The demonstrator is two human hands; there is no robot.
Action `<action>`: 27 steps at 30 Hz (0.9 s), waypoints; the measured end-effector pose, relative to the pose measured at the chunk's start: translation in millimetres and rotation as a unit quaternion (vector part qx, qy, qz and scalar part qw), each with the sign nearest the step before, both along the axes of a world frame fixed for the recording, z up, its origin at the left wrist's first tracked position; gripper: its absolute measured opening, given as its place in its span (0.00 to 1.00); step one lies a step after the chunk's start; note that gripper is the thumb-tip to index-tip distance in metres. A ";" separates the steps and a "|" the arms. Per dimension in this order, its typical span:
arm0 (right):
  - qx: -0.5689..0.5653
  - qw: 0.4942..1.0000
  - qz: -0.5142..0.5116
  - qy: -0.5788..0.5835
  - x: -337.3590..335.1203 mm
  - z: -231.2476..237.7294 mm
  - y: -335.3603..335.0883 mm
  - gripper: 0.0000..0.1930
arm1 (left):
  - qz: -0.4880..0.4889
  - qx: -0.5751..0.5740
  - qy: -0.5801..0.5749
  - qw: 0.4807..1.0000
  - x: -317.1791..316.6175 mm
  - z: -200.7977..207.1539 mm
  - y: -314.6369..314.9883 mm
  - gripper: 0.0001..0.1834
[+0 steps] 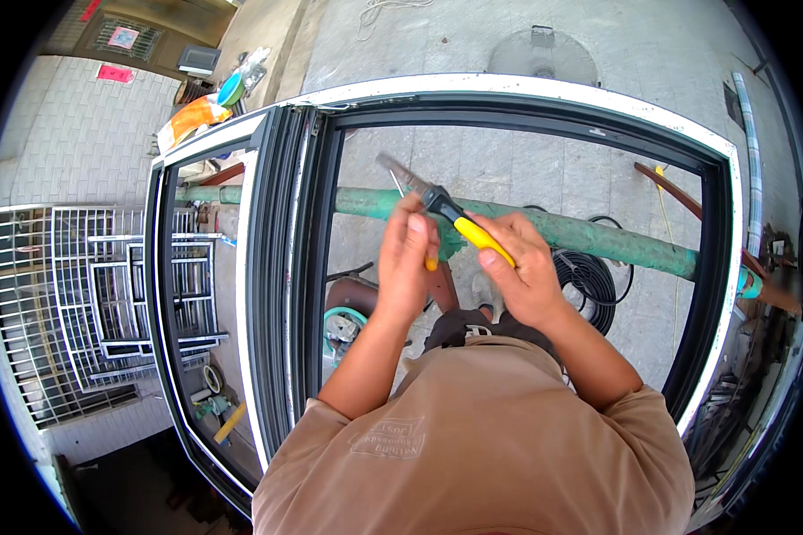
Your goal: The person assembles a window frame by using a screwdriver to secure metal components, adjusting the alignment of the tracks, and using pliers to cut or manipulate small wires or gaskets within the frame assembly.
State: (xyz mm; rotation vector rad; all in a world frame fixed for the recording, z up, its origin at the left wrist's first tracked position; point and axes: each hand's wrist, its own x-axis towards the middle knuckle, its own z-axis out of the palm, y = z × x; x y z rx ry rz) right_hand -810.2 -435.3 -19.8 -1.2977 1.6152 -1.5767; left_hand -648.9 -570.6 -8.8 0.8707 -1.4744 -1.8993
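Observation:
My right hand (522, 267) is closed around a yellow-and-black handled tool (477, 239). Its grey, blade-like end is smeared by motion and points up and left, so its exact kind is unclear. Close beside it, my left hand (406, 259) is closed on a thin tool with a metal shaft (397, 184) and a yellow-orange handle end (431, 264), like a screwdriver. Both hands are over the wide opening of a dark grey window frame (281, 267) with a white outer edge. The frame surrounds me, and a narrower opening lies to its left.
A green pipe (598, 239) runs across beneath the frame. Coiled black hose (589, 283) lies on the paved floor. At left, metal grilles (27, 303) and smaller frames (156, 294) lean together. An orange-and-white bag (190, 119) and a teal bowl (230, 89) are beyond the far left corner.

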 end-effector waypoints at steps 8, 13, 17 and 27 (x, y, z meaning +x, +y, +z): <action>-0.129 0.913 -0.103 -0.372 -8.7 -15.1 -25.8 0.31 | 0.015 0.127 0.140 0.982 -47.6 0.6 -1.4 0.33; -0.214 0.882 -0.114 -0.404 -10.9 -18.3 -44.5 0.23 | -0.017 0.143 0.064 0.987 -63.7 4.9 -8.3 0.32; -0.255 0.862 -0.226 -0.376 -18.9 -12.3 -61.7 0.17 | -0.115 0.004 -0.135 0.984 -26.2 32.6 -38.4 0.26; -0.240 0.775 -0.418 -0.408 -53.5 -23.6 -115.2 0.19 | 0.116 -0.597 -0.417 0.676 102.5 150.3 -149.0 0.25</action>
